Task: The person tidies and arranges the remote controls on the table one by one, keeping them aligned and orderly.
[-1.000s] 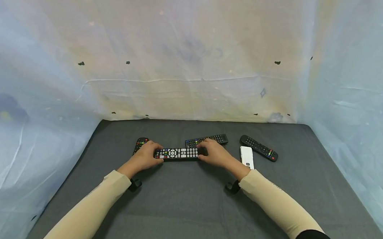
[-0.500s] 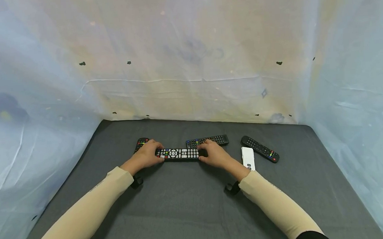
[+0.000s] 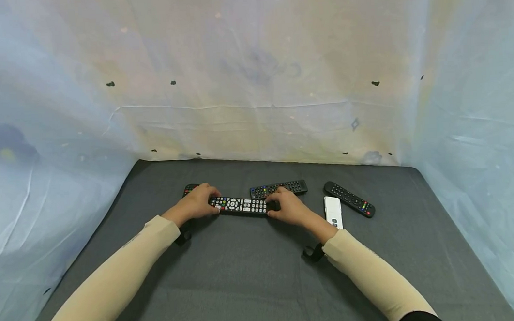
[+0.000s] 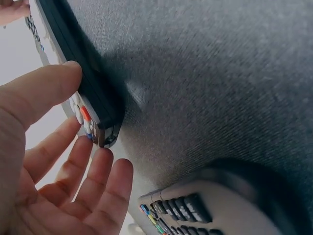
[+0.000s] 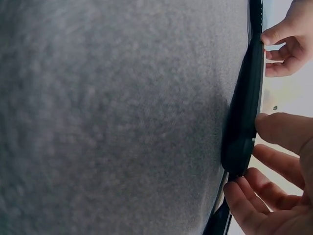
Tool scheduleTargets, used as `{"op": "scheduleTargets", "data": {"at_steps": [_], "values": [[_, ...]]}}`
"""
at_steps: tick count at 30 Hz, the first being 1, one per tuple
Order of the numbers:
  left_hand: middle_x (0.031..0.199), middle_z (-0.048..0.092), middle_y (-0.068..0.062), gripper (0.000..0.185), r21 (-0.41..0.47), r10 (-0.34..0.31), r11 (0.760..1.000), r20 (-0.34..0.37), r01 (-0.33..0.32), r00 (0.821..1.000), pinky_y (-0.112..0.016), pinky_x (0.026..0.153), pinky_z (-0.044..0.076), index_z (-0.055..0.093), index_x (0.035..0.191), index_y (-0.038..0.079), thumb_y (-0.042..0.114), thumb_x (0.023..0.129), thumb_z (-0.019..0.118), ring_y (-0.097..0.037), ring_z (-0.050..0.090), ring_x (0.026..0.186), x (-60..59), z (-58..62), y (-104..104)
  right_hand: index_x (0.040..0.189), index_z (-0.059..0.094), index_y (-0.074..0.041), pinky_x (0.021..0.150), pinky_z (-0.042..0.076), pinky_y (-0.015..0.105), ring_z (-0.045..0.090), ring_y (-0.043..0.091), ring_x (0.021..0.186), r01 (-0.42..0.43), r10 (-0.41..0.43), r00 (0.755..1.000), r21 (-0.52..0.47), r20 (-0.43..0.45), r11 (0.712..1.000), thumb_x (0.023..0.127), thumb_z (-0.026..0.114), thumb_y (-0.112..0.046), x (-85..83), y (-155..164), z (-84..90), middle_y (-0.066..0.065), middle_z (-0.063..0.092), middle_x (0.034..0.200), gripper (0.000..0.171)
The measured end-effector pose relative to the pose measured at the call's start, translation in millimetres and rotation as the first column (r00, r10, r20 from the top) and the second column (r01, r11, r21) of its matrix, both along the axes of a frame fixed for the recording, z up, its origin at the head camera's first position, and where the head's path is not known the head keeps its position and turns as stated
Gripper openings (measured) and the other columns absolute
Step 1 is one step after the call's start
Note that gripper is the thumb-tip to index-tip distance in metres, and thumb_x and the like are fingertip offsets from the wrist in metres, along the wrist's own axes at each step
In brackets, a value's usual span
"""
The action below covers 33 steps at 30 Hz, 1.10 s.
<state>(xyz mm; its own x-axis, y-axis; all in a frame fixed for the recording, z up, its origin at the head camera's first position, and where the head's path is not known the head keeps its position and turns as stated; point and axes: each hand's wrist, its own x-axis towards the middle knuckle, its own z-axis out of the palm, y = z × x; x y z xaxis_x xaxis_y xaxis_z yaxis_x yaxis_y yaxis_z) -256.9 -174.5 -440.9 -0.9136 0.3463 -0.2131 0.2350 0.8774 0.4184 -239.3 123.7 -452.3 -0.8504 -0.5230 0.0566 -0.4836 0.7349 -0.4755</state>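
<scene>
Remote w/ white btns point(image 3: 238, 206) lies crosswise on far half of table, one end pinched by L hand point(image 3: 196, 202), other by R hand point(image 3: 287, 207), so both tips are part covered & can't tell if its underside touches the grey cloth point(image 3: 245, 277). L hand hides most of a 2nd blk remote point(image 3: 190, 188) in head view, R hand overlaps a 3rd remote point(image 3: 269, 189) just behind, & near end of white remote point(image 3: 333, 210) is hard to make out at R sleeve point(image 3: 372, 271).

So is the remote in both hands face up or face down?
Face up. The head view shows the white buttons of the remote between the left hand and right hand.
</scene>
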Motion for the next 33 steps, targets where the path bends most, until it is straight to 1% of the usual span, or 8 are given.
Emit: {"op": "scheduleTargets", "data": {"at_steps": [6, 9, 12, 16, 20, 23, 30, 33], "values": [[0.125, 0.052, -0.016, 0.045, 0.015, -0.017, 1.000, 0.004, 0.017, 1.000, -0.047, 0.087, 0.048, 0.061, 0.125, 0.011, 0.024, 0.084, 0.075, -0.030, 0.055, 0.106, -8.5, 0.1, 0, 0.115, 0.069, -0.011, 0.077, 0.051, 0.036, 0.059, 0.021, 0.091, -0.005, 0.006, 1.000, -0.011, 0.023, 1.000, 0.084, 0.075, -0.020, 0.7, 2, -0.8, 0.010, 0.058, 0.105, 0.034], [0.125, 0.051, -0.017, 0.045, 0.046, -0.020, 0.999, 0.015, 0.020, 1.000, -0.046, 0.087, 0.048, 0.062, 0.124, 0.010, 0.023, 0.083, 0.076, -0.031, 0.055, 0.107, -12.2, 0.2, -2, 0.114, 0.069, -0.011, 0.078, 0.053, 0.036, 0.061, 0.022, 0.093, -0.009, 0.010, 1.000, -0.026, 0.025, 1.000, 0.083, 0.076, -0.019, 1.5, 3, -1.4, 0.010, 0.060, 0.109, 0.033], [0.126, 0.050, -0.017, 0.046, 0.082, -0.010, 0.997, 0.042, 0.006, 0.999, -0.046, 0.087, 0.049, 0.062, 0.125, 0.010, 0.022, 0.083, 0.077, -0.033, 0.054, 0.111, -14.5, 0.8, -4, 0.115, 0.068, -0.011, 0.078, 0.052, 0.036, 0.061, 0.020, 0.093, -0.016, 0.016, 1.000, -0.027, 0.026, 1.000, 0.082, 0.076, -0.019, 2.0, 3, -2.3, 0.008, 0.062, 0.109, 0.034], [0.129, 0.048, -0.018, 0.047, 0.115, 0.002, 0.993, 0.069, -0.010, 0.998, -0.045, 0.086, 0.050, 0.061, 0.126, 0.010, 0.020, 0.083, 0.077, -0.034, 0.054, 0.114, -16.2, 2.3, -6, 0.116, 0.068, -0.011, 0.075, 0.050, 0.034, 0.057, 0.017, 0.088, -0.031, 0.032, 0.999, -0.023, 0.024, 0.999, 0.081, 0.077, -0.020, 2.8, 4, -2.6, 0.006, 0.061, 0.105, 0.037], [0.129, 0.048, -0.019, 0.047, 0.128, 0.006, 0.992, 0.066, -0.014, 0.998, -0.044, 0.085, 0.051, 0.061, 0.126, 0.008, 0.018, 0.083, 0.077, -0.034, 0.055, 0.113, -18.9, 1.7, -5, 0.116, 0.067, -0.011, 0.072, 0.049, 0.031, 0.055, 0.015, 0.085, -0.050, 0.050, 0.998, -0.026, 0.025, 0.998, 0.081, 0.078, -0.020, 5.2, 4, -1.1, 0.006, 0.059, 0.101, 0.038], [0.129, 0.048, -0.020, 0.049, 0.127, 0.006, 0.992, 0.064, -0.014, 0.998, -0.043, 0.084, 0.052, 0.059, 0.128, 0.007, 0.017, 0.083, 0.076, -0.034, 0.056, 0.111, -22.1, 0.4, -5, 0.117, 0.067, -0.009, 0.071, 0.049, 0.030, 0.056, 0.015, 0.085, -0.064, 0.065, 0.997, -0.033, 0.028, 0.997, 0.081, 0.078, -0.019, 7.3, 3, -0.2, 0.007, 0.060, 0.104, 0.039], [0.130, 0.053, -0.022, 0.056, 0.129, 0.005, 0.991, 0.067, -0.014, 0.998, -0.044, 0.089, 0.051, 0.054, 0.134, 0.002, 0.017, 0.084, 0.075, -0.035, 0.057, 0.113, -31.8, -1.8, -6, 0.125, 0.064, -0.012, 0.064, 0.044, 0.023, 0.051, 0.008, 0.071, -0.084, 0.085, 0.995, -0.021, 0.055, 0.996, 0.083, 0.076, -0.021, 10.5, -3, -1.6, 0.008, 0.060, 0.111, 0.045], [0.129, 0.054, -0.022, 0.057, 0.117, 0.000, 0.993, 0.058, -0.007, 0.998, -0.045, 0.090, 0.051, 0.053, 0.134, 0.001, 0.017, 0.084, 0.075, -0.035, 0.057, 0.113, -34.9, -2.7, -7, 0.125, 0.064, -0.012, 0.064, 0.044, 0.023, 0.051, 0.006, 0.069, -0.089, 0.091, 0.994, -0.035, 0.068, 0.995, 0.083, 0.076, -0.021, 11.9, -4, -2.2, 0.009, 0.060, 0.116, 0.045]]}}
